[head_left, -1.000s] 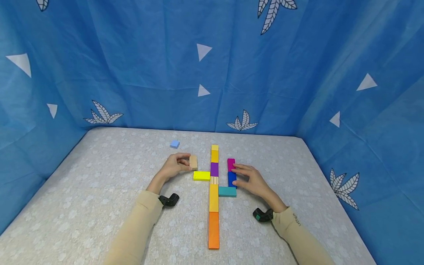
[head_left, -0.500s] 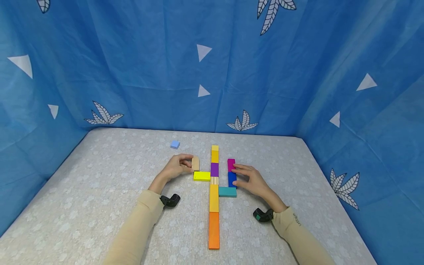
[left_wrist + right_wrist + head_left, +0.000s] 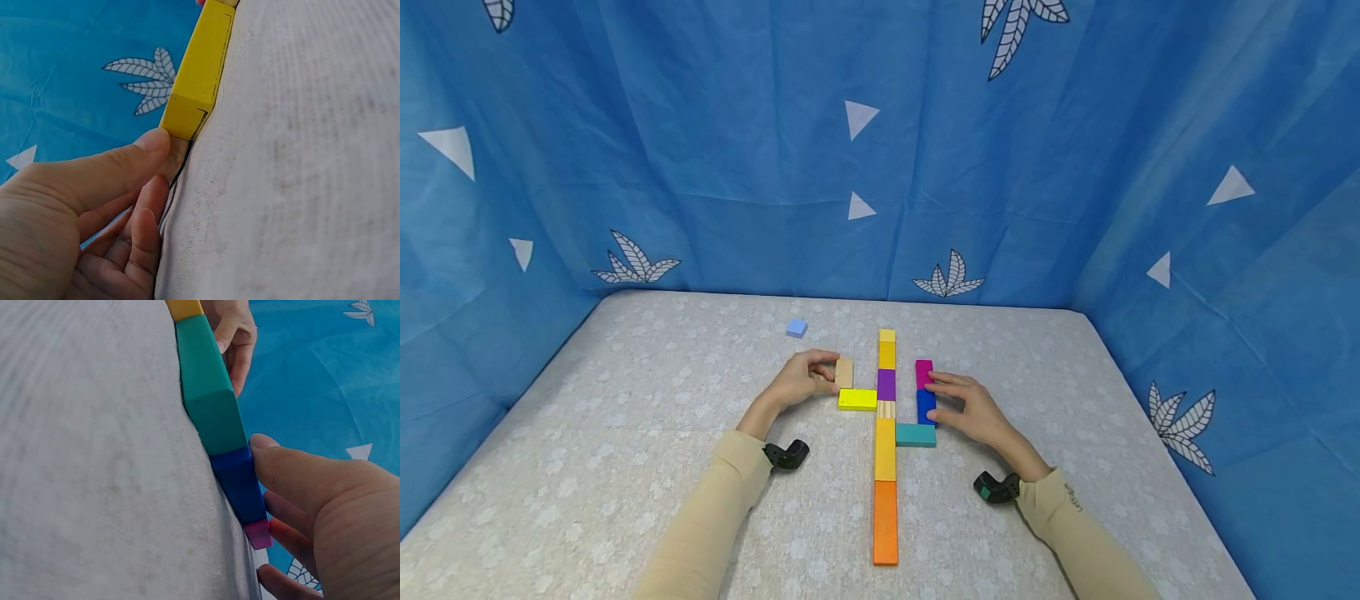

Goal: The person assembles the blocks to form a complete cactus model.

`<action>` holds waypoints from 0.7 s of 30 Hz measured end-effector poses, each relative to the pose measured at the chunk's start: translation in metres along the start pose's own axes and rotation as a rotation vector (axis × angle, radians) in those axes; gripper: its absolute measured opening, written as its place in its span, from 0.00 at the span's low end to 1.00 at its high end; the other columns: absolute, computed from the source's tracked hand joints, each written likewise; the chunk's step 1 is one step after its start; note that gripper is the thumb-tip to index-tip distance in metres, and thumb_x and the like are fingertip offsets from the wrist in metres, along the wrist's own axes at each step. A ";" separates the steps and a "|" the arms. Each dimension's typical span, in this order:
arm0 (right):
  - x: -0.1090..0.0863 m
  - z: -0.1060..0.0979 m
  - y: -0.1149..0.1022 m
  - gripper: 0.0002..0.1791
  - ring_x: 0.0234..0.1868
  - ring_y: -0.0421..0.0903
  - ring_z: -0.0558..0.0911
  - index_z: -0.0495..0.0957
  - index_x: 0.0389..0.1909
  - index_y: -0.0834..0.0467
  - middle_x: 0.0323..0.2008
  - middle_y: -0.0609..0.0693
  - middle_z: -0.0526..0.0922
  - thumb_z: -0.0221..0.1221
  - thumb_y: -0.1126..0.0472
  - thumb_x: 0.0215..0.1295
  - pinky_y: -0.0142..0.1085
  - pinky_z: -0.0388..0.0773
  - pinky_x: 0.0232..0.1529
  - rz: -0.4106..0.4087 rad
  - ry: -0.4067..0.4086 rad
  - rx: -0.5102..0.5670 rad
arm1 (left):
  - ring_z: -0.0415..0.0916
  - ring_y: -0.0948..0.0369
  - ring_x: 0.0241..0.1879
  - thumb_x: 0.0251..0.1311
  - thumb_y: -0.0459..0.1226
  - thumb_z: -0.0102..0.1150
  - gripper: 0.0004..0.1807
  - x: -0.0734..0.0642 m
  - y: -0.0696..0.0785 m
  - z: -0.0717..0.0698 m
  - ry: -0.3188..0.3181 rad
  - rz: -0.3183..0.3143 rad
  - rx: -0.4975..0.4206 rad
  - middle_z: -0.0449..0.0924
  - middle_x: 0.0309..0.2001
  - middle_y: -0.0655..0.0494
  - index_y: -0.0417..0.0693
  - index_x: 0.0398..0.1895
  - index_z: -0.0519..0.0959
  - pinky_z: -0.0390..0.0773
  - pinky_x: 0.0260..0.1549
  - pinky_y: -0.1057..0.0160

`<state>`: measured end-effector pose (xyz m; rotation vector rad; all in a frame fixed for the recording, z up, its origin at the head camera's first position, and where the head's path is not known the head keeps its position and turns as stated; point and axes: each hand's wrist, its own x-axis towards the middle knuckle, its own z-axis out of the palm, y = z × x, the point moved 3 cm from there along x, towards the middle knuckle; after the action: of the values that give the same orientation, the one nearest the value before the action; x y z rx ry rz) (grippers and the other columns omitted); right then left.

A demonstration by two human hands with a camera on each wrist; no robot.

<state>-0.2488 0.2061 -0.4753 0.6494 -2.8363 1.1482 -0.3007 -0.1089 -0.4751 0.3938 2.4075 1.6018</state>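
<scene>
My left hand [image 3: 793, 381] pinches a plain wooden block [image 3: 845, 374] between thumb and fingers, just beyond the outer end of a bright yellow block [image 3: 857, 400]. In the left wrist view the yellow block [image 3: 199, 69] hides part of the wooden one [image 3: 175, 154]. On the other side, my right hand [image 3: 972, 408] touches a blue block [image 3: 922, 405] with the thumb; its fingers lie by a magenta block [image 3: 922, 371] end to end with the blue. A teal block [image 3: 915, 435] joins the blue one to the middle row, where a purple block [image 3: 886, 385] lies.
Down the middle runs a line with an orange block [image 3: 885, 522], an amber block [image 3: 885, 450], a small striped wooden block [image 3: 886, 409] and yellow blocks [image 3: 887, 354] at the far end. A light blue block [image 3: 797, 328] lies apart at far left. Blue curtains [image 3: 737, 150] enclose the table.
The left hand has shifted slightly right with the wooden block, bringing it up to the bright yellow block and straighter. My right hand stays where it was.
</scene>
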 end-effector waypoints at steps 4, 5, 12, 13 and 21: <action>0.000 0.000 0.000 0.26 0.69 0.59 0.68 0.79 0.59 0.54 0.67 0.53 0.73 0.69 0.55 0.58 0.61 0.65 0.66 -0.001 0.001 0.000 | 0.74 0.60 0.34 0.52 0.29 0.71 0.33 0.000 0.001 -0.001 -0.006 0.009 0.018 0.80 0.37 0.45 0.36 0.63 0.72 0.72 0.29 0.69; 0.000 0.000 0.000 0.26 0.69 0.59 0.68 0.79 0.59 0.54 0.67 0.53 0.73 0.69 0.55 0.58 0.61 0.65 0.66 0.000 0.001 0.001 | 0.73 0.60 0.33 0.52 0.29 0.71 0.33 0.000 0.001 -0.001 -0.005 0.009 0.019 0.80 0.37 0.45 0.36 0.63 0.72 0.72 0.29 0.70; 0.000 0.000 0.000 0.26 0.69 0.58 0.67 0.80 0.59 0.53 0.67 0.52 0.73 0.69 0.54 0.58 0.61 0.64 0.67 0.008 -0.001 0.002 | 0.72 0.60 0.33 0.51 0.29 0.71 0.33 0.001 0.001 0.000 -0.004 0.011 0.033 0.80 0.37 0.46 0.36 0.63 0.73 0.71 0.28 0.70; 0.000 0.000 0.000 0.26 0.69 0.58 0.67 0.80 0.59 0.53 0.67 0.52 0.73 0.69 0.54 0.58 0.61 0.64 0.67 0.008 -0.001 0.002 | 0.72 0.60 0.32 0.51 0.29 0.71 0.33 0.001 0.001 0.000 -0.004 0.009 0.033 0.80 0.37 0.46 0.36 0.63 0.72 0.71 0.28 0.70; 0.000 0.000 0.001 0.27 0.70 0.58 0.67 0.80 0.59 0.53 0.67 0.51 0.73 0.69 0.54 0.58 0.61 0.64 0.67 0.012 -0.001 0.011 | 0.72 0.60 0.33 0.51 0.28 0.71 0.33 0.002 -0.001 0.000 -0.003 0.006 0.051 0.80 0.37 0.46 0.36 0.63 0.72 0.72 0.29 0.70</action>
<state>-0.2492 0.2067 -0.4758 0.6347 -2.8410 1.1659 -0.3025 -0.1087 -0.4759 0.4128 2.4511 1.5444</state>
